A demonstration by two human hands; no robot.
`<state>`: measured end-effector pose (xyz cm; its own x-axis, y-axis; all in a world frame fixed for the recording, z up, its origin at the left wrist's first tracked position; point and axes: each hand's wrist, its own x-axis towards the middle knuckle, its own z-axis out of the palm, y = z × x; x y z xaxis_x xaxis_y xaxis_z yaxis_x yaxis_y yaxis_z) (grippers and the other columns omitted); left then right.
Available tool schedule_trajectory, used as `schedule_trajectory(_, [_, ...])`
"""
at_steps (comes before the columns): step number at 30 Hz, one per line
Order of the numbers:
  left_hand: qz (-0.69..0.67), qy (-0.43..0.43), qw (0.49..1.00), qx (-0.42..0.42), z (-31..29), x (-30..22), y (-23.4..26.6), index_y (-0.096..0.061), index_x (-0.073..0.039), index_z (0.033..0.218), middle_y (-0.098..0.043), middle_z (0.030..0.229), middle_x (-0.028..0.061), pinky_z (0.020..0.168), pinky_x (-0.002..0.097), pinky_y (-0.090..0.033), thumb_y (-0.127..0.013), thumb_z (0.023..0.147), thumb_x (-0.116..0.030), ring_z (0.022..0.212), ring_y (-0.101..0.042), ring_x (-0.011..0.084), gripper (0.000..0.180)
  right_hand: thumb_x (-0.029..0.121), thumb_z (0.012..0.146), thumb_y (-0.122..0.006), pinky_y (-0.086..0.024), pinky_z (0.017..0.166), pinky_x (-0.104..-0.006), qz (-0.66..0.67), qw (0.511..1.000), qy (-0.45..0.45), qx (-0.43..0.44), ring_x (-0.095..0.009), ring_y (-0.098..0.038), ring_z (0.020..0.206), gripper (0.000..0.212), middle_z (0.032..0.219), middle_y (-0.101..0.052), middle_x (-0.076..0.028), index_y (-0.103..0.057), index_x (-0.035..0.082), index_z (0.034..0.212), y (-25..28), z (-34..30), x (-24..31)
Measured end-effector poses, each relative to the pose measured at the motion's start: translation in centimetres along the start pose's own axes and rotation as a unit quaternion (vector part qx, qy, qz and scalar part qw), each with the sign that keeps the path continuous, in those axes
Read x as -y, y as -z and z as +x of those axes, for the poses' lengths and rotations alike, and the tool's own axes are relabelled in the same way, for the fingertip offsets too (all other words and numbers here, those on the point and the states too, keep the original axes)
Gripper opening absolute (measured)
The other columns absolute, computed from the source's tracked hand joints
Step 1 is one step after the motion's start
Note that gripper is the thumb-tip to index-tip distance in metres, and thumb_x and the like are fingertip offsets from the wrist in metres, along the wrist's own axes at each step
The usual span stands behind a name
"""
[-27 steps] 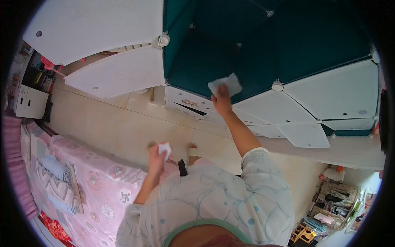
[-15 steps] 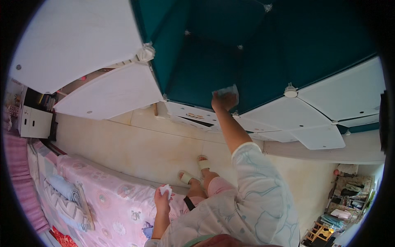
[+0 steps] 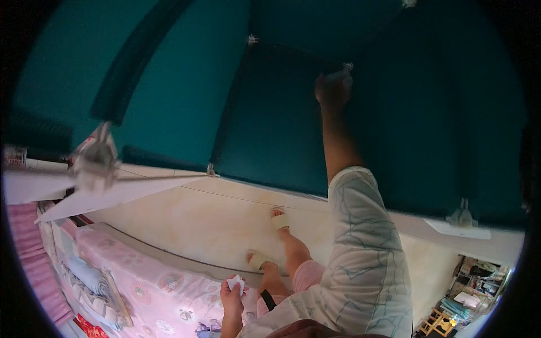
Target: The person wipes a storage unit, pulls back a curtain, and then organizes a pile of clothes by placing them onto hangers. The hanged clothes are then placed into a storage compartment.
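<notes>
My right hand point(image 3: 333, 94) reaches deep into a teal compartment of a modular plastic cabinet point(image 3: 270, 112), close to a pale connector at its back corner. A thin whitish wipe point(image 3: 339, 75) is pressed under its fingers; the deep shade blurs the details. Low at my left side, my left hand point(image 3: 230, 299) is closed around a crumpled white tissue point(image 3: 238, 285). It hovers in front of the pink bed, apart from the cabinet.
White connectors point(image 3: 462, 215) join the cabinet panels, one large and blurred point(image 3: 97, 163) at the left. An opened white door point(image 3: 129, 194) juts out there. Behind me lies a bed with a pink patterned sheet point(image 3: 152, 290). A small wooden stool point(image 3: 437, 322) stands at the lower right.
My view has moved in closer to the cabinet. My right hand has gone from the compartment's front part to its back corner with the wipe. My left hand still holds the tissue.
</notes>
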<state>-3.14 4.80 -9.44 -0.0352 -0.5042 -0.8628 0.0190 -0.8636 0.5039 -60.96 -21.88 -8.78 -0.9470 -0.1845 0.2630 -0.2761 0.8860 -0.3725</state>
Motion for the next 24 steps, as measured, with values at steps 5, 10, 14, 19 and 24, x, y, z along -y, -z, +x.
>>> schedule_trajectory(5, [-0.022,-0.004,1.0,0.014,1.9,-1.5,-4.0,-0.047,-0.006,0.112,-0.063,0.097,0.0129,0.048,0.0232,-0.045,-0.05,0.085,-0.001,0.061,-0.06,0.016,0.027,0.05,0.085,-0.053,-0.044,0.085,-0.0381,-0.066,0.993,0.007,0.099,-0.024,-0.05,0.108,0.059,0.121,-0.049,-0.015,-0.047,0.004,0.121,-0.5,5.3,2.5])
schedule_trajectory(10, [-0.002,0.0,1.0,0.007,3.5,-1.1,-4.2,-0.047,-0.005,0.112,-0.064,0.095,0.0118,0.048,0.0231,-0.044,-0.049,0.085,-0.001,0.061,-0.06,0.016,0.027,0.052,0.087,-0.048,-0.04,0.091,-0.0423,-0.12,0.99,-0.001,0.067,-0.026,-0.05,0.108,0.063,0.119,-0.05,-0.013,-0.041,0.003,0.126,-2.9,5.3,3.6])
schedule_trajectory(14, [-0.007,0.007,1.0,0.003,4.1,-1.0,-4.1,-0.048,-0.005,0.112,-0.064,0.095,0.0114,0.048,0.0233,-0.044,-0.049,0.086,-0.001,0.062,-0.061,0.016,0.027,0.053,0.089,-0.041,-0.033,0.099,-0.046,-0.109,0.991,-0.011,0.079,-0.03,-0.043,0.118,0.068,0.132,-0.039,-0.017,-0.031,0.002,0.134,-5.5,5.8,3.7])
schedule_trajectory(19, [-0.002,-0.009,1.0,0.006,4.2,-1.5,-4.5,-0.048,-0.005,0.112,-0.064,0.095,0.0113,0.048,0.0238,-0.045,-0.049,0.086,-0.001,0.062,-0.061,0.0159,0.026,0.05,0.092,-0.032,-0.024,0.105,-0.0498,0.012,0.959,-0.002,0.282,-0.035,-0.028,0.13,0.07,0.146,-0.017,-0.02,-0.013,0.004,0.142,-1.9,3.1,10.1])
schedule_trajectory(24, [-0.004,-0.006,1.0,-0.018,4.3,-1.6,-4.7,-0.048,-0.005,0.112,-0.063,0.096,0.0117,0.048,0.0239,-0.045,-0.049,0.086,-0.001,0.063,-0.061,0.016,0.026,0.045,0.094,-0.029,-0.03,0.103,-0.0479,-0.086,0.92,0.293,0.244,-0.037,-0.037,0.124,0.059,0.142,-0.027,-0.021,-0.023,0.007,0.139,-5.0,1.4,13.2])
